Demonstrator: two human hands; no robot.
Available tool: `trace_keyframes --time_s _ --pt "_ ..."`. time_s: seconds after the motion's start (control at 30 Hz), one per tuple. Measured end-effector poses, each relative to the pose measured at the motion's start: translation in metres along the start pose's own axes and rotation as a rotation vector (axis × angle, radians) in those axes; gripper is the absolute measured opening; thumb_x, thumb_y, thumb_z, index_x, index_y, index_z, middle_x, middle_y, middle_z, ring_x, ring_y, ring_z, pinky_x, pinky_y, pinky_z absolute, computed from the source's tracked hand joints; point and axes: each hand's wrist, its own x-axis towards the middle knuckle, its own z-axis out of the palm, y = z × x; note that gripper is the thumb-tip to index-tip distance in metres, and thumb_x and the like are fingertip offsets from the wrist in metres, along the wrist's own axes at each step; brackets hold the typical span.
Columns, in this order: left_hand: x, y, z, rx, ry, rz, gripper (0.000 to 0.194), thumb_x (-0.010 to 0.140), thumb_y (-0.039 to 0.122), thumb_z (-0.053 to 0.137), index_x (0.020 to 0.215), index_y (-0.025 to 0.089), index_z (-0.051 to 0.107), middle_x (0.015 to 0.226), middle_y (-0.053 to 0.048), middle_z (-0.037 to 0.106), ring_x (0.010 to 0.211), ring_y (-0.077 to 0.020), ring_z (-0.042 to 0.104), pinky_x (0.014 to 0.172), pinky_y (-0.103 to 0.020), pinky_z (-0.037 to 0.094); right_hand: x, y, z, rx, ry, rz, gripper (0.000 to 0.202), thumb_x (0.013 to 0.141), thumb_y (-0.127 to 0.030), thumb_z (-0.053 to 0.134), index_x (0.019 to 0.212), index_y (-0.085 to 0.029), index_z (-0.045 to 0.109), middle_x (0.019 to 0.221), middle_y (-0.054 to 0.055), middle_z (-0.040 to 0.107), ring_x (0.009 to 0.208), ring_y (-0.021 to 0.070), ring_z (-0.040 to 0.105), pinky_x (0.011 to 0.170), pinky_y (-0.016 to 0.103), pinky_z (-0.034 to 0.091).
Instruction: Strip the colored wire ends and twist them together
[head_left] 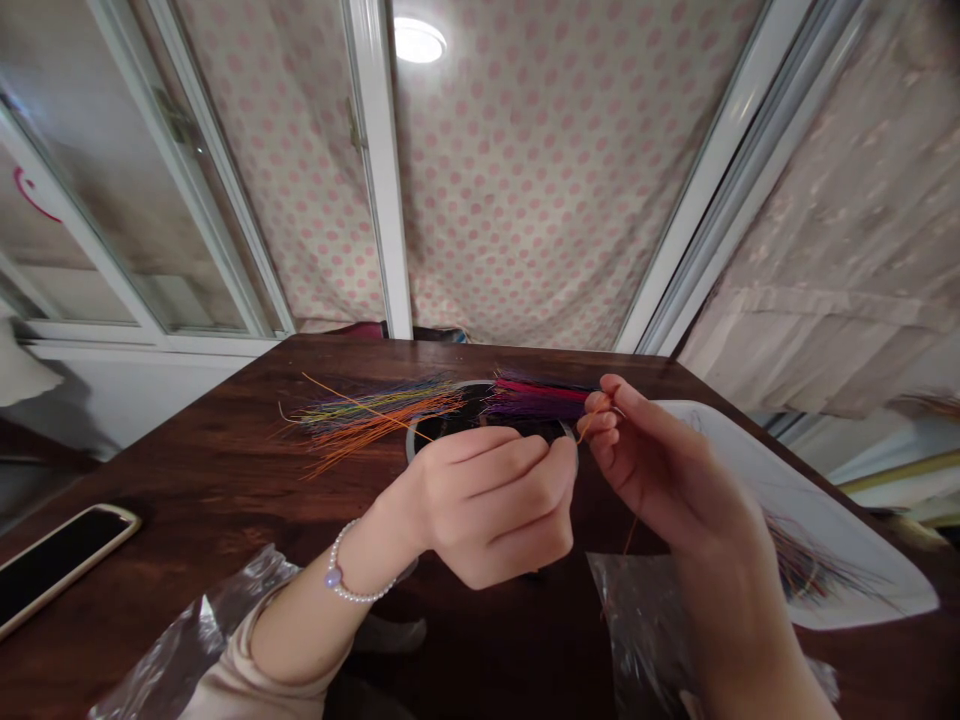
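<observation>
My left hand, a beaded bracelet at its wrist, is closed in a pinch on a thin orange wire. One end of that wire sticks out to the left past my knuckles; the other runs across to my right hand. The right thumb and fingertips are pinched on it. Behind my hands, bundles of thin coloured wires, orange, yellow, green and blue, fan out to the left. A pink and purple bundle lies on the right. Both rest over a dark round container with a pale rim, partly covered by my left hand.
A white tray with loose wires stands at the right. The phone lies at the left table edge. Clear plastic bags lie near both forearms on the dark wooden table. Curtained sliding windows rise behind it.
</observation>
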Motion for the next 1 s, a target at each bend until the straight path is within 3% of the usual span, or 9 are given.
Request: trace_keyframes --time_s 0.37,0.67,1.0 --pt "0.000 -0.001 -0.001 0.044 -0.016 0.052 0.019 0.086 0.010 0.062 0.074 0.022 0.070 0.095 -0.002 0.080 0.080 -0.0133 0.072 0.071 -0.022 0.058 -0.002 -0.004 -0.001 -0.036 0.002 0.018 0.012 0.069 -0.030 0.087 0.074 -0.028 0.077 0.072 -0.004 0.073 0.061 0.0063 0.069 0.063 0.011 0.061" --pt "0.000 -0.001 -0.002 0.039 -0.034 0.057 0.020 0.087 0.011 0.062 0.073 0.023 0.070 0.096 -0.001 0.080 0.080 -0.0135 0.072 0.069 -0.023 0.058 -0.004 -0.003 0.011 0.037 0.115 0.015 0.024 0.052 -0.032 0.096 0.063 -0.024 0.076 0.066 -0.004 0.075 0.053 0.0065 0.068 0.056 0.009 0.059" --pt "-0.001 0.000 0.001 0.031 0.017 -0.010 0.021 0.087 0.007 0.060 0.075 0.020 0.070 0.092 -0.003 0.080 0.077 -0.0131 0.073 0.064 -0.023 0.058 -0.004 -0.001 -0.004 -0.132 0.028 -0.067 0.018 0.065 -0.039 0.090 0.071 -0.026 0.078 0.071 -0.002 0.074 0.066 0.0104 0.072 0.067 0.015 0.063"
